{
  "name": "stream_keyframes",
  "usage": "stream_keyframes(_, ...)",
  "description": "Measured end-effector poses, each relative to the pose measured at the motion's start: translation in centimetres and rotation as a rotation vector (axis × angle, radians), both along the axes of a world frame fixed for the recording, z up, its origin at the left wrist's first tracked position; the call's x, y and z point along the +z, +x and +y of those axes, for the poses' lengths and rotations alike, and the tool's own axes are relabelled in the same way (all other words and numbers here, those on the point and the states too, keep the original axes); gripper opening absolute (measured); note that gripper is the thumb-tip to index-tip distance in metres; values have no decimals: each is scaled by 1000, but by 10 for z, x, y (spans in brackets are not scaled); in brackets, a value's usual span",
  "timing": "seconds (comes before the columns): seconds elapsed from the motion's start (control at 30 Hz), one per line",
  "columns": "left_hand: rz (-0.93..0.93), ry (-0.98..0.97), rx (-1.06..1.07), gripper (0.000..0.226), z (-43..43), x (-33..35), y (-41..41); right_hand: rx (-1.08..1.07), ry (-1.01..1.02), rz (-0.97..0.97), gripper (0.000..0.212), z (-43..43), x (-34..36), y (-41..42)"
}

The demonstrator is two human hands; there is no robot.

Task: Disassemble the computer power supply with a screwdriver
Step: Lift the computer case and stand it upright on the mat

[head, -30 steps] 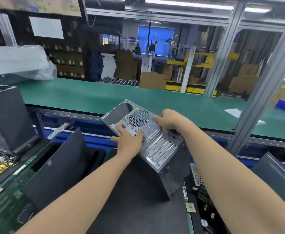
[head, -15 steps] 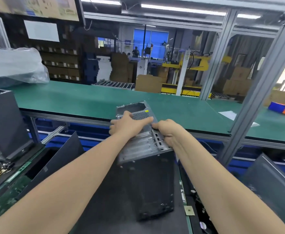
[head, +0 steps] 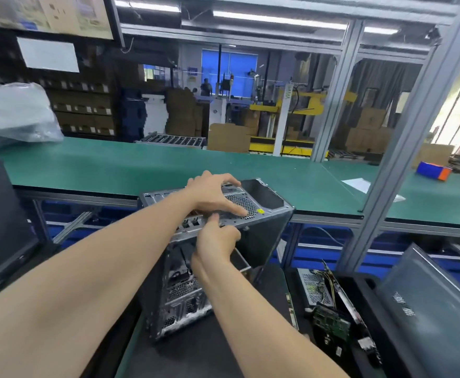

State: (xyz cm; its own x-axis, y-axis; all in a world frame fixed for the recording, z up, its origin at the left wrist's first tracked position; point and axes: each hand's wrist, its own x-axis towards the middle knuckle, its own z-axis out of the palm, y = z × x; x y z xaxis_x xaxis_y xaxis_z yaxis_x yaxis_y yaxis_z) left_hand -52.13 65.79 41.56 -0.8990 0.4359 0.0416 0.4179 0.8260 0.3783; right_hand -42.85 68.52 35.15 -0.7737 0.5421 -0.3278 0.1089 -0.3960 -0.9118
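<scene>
Computer case (head: 267, 241) is up on its end on the dark mat (head: 196, 356) of the near desk, tipped a little. Its grey rear panel faces the ceiling and its open side faces us. The left-hand grip (head: 214, 193) lies released, fingers spread flat over that panel, with the thumb reaching the round fan grille (head: 241, 204). The right-hand grip (head: 218, 241) is curled onto the panel's near edge, grasping the case.

Look inside the case: bare metal framing and a perforated cage (head: 182, 296) low down. A dark square opening sits at the far top corner.

Over to the right is a black bin (head: 359, 282). In it lie a perforated metal box (head: 312, 287) trailing yellow wires, likely a power supply, and a green circuit board (head: 332, 323). A long narrow strip runs across them. A grey side panel (head: 427, 304) leans just beyond the bin, and a black tower (head: 0, 214) stands at the far left.

Behind the case runs a long green desk (head: 141, 165) inside an aluminium frame (head: 414, 132). It carries a clear plastic bag (head: 13, 115), a white sheet (head: 357, 184) and a blue-and-orange block (head: 433, 170). Further back there are stacked cardboard boxes (head: 223, 137), yellow machinery and blue windows, under strip lights.

A small yellow sticker (head: 260, 211) sits by the grille. Its print, and the posters top left, are too blurred to read.
</scene>
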Motion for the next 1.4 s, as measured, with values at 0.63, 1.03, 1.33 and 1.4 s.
stream_keyframes(0.63,-68,-47,-75,99,11,-28,11,158,203,40,56,30,-32,37)
stream_keyframes(1.03,964,296,322,47,-12,-90,124,134,502,6,2,110,-107,49)
stream_keyframes(1.33,136,940,917,86,-11,-221,183,-68,563,-267,48,177,-164,36)
stream_keyframes(1.4,-35,953,995,75,-6,-235,182,-5,540,-249,65,187,-170,33)
